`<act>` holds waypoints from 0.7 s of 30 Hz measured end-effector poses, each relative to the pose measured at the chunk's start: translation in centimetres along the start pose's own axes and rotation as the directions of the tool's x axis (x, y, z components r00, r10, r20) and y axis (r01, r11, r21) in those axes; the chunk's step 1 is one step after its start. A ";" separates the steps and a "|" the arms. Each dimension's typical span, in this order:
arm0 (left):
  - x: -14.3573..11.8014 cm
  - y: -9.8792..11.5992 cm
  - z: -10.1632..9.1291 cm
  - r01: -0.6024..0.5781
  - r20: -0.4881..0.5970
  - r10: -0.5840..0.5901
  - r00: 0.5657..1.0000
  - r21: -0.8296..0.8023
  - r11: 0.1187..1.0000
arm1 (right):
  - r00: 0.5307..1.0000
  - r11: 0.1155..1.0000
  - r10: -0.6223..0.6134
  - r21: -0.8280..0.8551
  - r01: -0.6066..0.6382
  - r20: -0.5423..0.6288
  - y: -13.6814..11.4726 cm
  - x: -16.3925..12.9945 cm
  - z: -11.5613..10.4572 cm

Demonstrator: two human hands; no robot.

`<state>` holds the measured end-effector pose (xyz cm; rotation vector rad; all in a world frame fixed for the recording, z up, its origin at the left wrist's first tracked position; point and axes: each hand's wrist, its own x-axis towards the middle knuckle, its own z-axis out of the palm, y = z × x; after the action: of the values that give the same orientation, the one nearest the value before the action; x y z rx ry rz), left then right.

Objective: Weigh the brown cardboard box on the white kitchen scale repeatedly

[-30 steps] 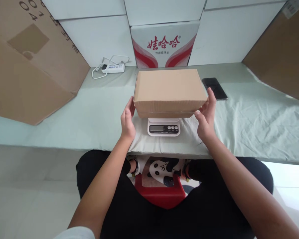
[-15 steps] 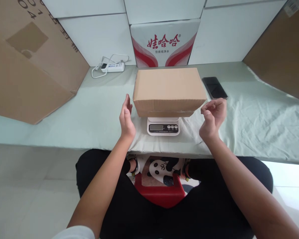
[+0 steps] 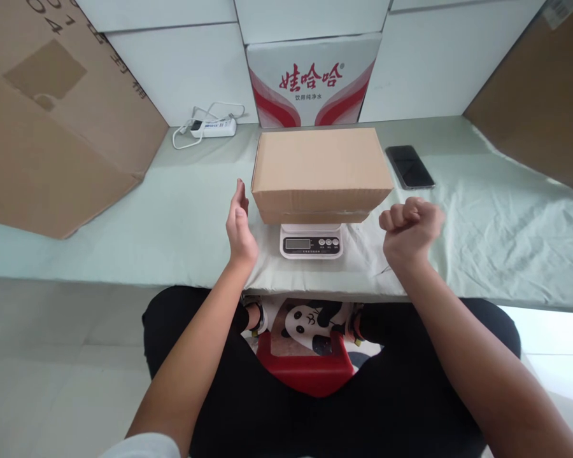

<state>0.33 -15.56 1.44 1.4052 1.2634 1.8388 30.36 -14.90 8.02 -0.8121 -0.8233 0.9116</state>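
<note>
Now, both hands off the box.
Box (image 3: 321, 168): resting on the scale (image 3: 311, 240), overhanging it on every side; only the scale's front panel showing beneath the near face.
Place: middle of the table (image 3: 496, 235), between near and far edges, on the pale cloth.
Long axis: left to right, parallel to the table's near edge.
Left hand (image 3: 239, 226): flat and upright, fingers straight and together, palm turned toward the box's left end; just beside that end, a thin gap, no contact.
Right hand (image 3: 410, 230): curled into a loose fist, holding nothing; off the box's near right corner, lower and further out.
Nearer hand: left, by a clear margin.
Bearing: box lying between the two hands, ahead of and slightly above the knuckles.
Box material: plain brown corrugated card, matte, crisp edges, closed top, rectangular and shallow.
Scale: small, white plastic, grey display and three round buttons facing the near edge.
Cloth: pale green, soft, creased toward the right edge.
Phone (image 3: 409, 166): dark, glossy, flat, near the box's right end, not touching.
Power strip (image 3: 212, 127): white, cord looped, by the far edge, left of the box.
Carton (image 3: 312, 79): white with red print, upright behind the box at the far edge.
</note>
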 end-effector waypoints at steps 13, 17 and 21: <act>0.1 0.0 0.0 0.038 0.029 -0.038 0.999 -0.010 0.999 | 0.915 0.918 0.395 0.055 -0.392 -0.078 1.3 1.5 0.2; 0.1 0.1 0.0 0.038 0.027 -0.038 0.999 -0.011 0.999 | 0.903 0.908 0.420 0.048 -0.417 -0.091 1.8 1.9 -0.3; 0.1 0.2 -0.1 0.038 0.033 -0.038 0.999 0.003 0.999 | 0.888 0.896 0.443 0.041 -0.441 -0.127 2.1 2.4 -0.7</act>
<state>0.27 -15.61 1.69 1.3977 1.2681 1.7817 31.18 -12.09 6.47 -1.0643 -0.5193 1.2478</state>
